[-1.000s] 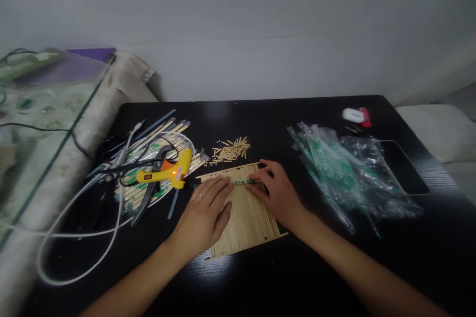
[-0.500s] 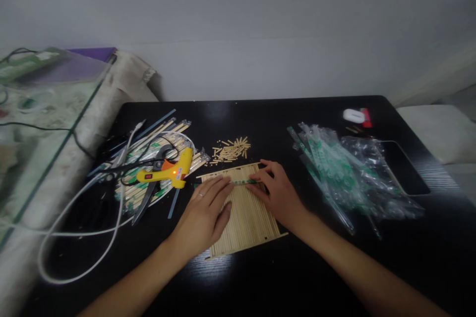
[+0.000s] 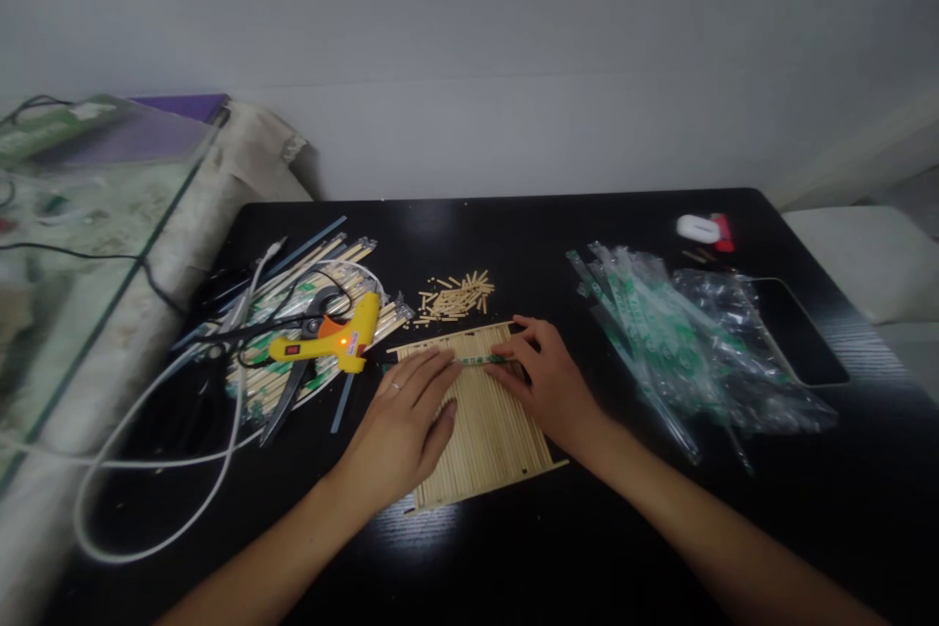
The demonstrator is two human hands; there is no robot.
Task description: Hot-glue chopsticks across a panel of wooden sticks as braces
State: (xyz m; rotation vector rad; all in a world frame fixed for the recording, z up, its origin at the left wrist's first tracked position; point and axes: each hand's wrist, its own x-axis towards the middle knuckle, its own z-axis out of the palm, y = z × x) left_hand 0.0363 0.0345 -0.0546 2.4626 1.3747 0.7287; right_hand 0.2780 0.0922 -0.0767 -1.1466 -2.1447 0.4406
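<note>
A flat panel of pale wooden sticks laid side by side (image 3: 484, 440) rests on the table, with a stick along its top and bottom edges. Across its upper part lies a narrow green-printed strip (image 3: 478, 360), apparently clear plastic. My left hand (image 3: 407, 416), a ring on one finger, lies flat over the panel's left side, its fingertips on the strip's left part. From the right, my right hand (image 3: 547, 381) has its thumb and index finger closed about the strip's other end, with the remaining fingers along the panel's upper right corner.
Left of the panel, a yellow glue gun (image 3: 323, 344) with its light on lies over scissors (image 3: 288, 401), wrapped chopsticks (image 3: 275, 377) and a white cable (image 3: 157, 548). Short stick pieces (image 3: 459, 295) are heaped behind. Plastic wrappers (image 3: 652, 333) and a phone (image 3: 799, 333) are at right.
</note>
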